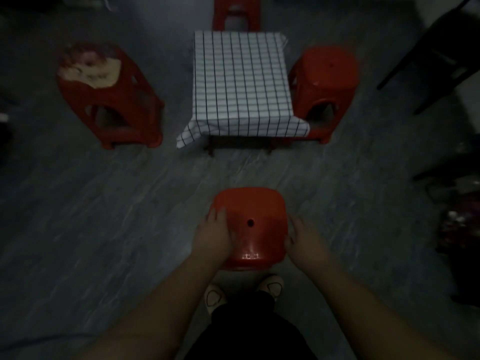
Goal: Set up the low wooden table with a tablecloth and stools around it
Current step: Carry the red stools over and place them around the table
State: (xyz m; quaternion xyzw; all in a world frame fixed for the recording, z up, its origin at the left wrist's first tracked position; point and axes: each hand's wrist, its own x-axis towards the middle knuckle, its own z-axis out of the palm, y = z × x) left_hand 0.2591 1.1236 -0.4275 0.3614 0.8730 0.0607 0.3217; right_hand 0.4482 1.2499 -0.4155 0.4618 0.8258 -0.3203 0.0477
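A white tablecloth with a dark grid (241, 81) covers the low wooden table; only the table's dark legs (211, 148) show below the cloth. In front of me a red plastic stool (255, 203) with a hole in its seat stands between the table and my feet. My left hand (214, 235) grips the seat's left edge, fingers over the top. My right hand (305, 241) grips the right edge. Three more red stools surround the table: one with a worn, pale seat at the left (104, 92), one at the right (324, 79), one behind (236, 13).
The floor (104, 216) is grey and streaked, and the room is dim. Dark furniture legs (428, 61) stand at the upper right. Dark clutter (457, 224) lies along the right edge. My slippered feet (215, 297) are just behind the near stool.
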